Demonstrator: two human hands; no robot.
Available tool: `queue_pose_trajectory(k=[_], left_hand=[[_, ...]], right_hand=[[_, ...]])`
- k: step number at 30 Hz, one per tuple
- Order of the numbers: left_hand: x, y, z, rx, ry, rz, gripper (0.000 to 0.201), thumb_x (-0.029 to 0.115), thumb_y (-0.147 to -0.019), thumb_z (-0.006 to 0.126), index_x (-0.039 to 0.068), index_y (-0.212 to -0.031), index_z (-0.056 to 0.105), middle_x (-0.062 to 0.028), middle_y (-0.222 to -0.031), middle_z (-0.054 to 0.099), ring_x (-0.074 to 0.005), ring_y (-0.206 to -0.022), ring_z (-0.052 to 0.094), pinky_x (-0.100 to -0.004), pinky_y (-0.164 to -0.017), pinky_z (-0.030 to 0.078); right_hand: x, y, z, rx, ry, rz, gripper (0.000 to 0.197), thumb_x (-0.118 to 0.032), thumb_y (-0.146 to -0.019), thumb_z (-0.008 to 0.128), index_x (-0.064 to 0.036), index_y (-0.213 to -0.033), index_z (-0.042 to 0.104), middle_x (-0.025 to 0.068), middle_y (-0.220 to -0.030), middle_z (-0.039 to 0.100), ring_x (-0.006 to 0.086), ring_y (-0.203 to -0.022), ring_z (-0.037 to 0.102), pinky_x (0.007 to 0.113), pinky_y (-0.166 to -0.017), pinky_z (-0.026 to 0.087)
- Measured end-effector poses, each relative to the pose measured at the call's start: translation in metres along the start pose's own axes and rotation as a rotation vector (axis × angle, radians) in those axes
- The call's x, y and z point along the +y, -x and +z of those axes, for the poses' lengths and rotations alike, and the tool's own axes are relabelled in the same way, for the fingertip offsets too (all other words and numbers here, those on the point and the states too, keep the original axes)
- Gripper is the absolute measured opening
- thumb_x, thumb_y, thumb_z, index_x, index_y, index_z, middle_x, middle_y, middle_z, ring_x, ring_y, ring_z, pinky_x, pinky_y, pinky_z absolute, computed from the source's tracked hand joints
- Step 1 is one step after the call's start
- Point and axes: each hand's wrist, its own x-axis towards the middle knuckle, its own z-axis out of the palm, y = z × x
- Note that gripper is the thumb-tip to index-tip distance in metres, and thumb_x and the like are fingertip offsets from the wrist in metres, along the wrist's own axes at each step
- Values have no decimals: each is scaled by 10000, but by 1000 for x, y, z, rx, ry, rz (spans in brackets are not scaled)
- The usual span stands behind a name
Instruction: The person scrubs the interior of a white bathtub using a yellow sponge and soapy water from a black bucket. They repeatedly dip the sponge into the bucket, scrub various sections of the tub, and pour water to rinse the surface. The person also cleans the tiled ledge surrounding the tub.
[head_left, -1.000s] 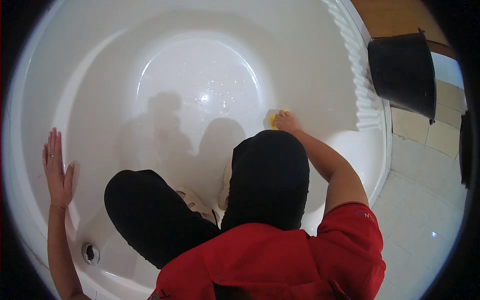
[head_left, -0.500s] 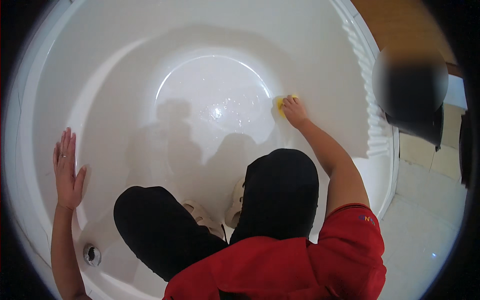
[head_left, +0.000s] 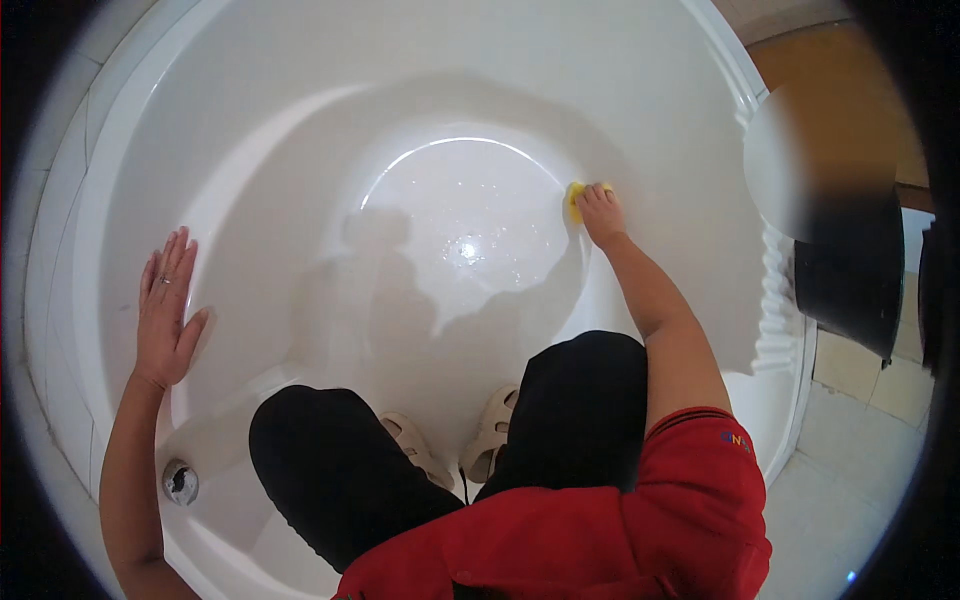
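Inside a large white bathtub (head_left: 300, 190), I crouch with both arms spread. A yellow sponge (head_left: 573, 203) is gripped in my right hand (head_left: 600, 213), which presses it to the tub's inner surface at the right edge of the round floor. Only part of the sponge shows past my fingers. My left hand (head_left: 170, 320) lies flat against the tub's left inner wall, fingers stretched out and thumb apart. A ring (head_left: 165, 281) is on one of its fingers. Nothing is held in that hand.
Drops of water glisten on the tub floor (head_left: 460, 240). A round metal drain fitting (head_left: 181, 482) sits at the lower left. Beige clogs (head_left: 490, 440) are on my feet. Outside the right rim stand a black bucket (head_left: 850, 275) and pale floor tiles (head_left: 860, 480).
The view has shifted, so the tub appears lower and further right. My right hand with the sponge has moved slightly up along the tub's curve. My left hand stays on the wall.
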Motion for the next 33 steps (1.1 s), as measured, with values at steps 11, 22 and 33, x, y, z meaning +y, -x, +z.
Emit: queue_pose_trajectory(k=[11, 22, 33], left_hand=[[0, 6, -10, -5, 36, 8, 737, 230, -812, 508, 58, -1491, 279, -149, -1567, 227, -293, -1460, 185, -472, -1178, 82], [-1, 11, -13, -26, 66, -35, 731, 210, -814, 518, 66, -1491, 283, -146, -1565, 235, -293, -1458, 191, -464, -1178, 81], [6, -23, 5, 3, 95, 44, 709, 219, -840, 516, 76, -1494, 281, -145, -1566, 232, -291, -1457, 194, -460, -1176, 86]], right_hand=[[-93, -171, -63, -16, -591, 320, 287, -107, -886, 518, -96, -1172, 545, 182, -1203, 524, 380, -1082, 555, 464, -879, 520], [-290, -96, -66, 267, -829, -516, 289, -162, -941, 448, -49, -1151, 612, 143, -1170, 605, 309, -1143, 542, 400, -986, 435], [-348, -122, -27, 547, -714, 109, 321, -62, -896, 462, -43, -1196, 574, 150, -1076, 604, 311, -1016, 561, 428, -863, 455]])
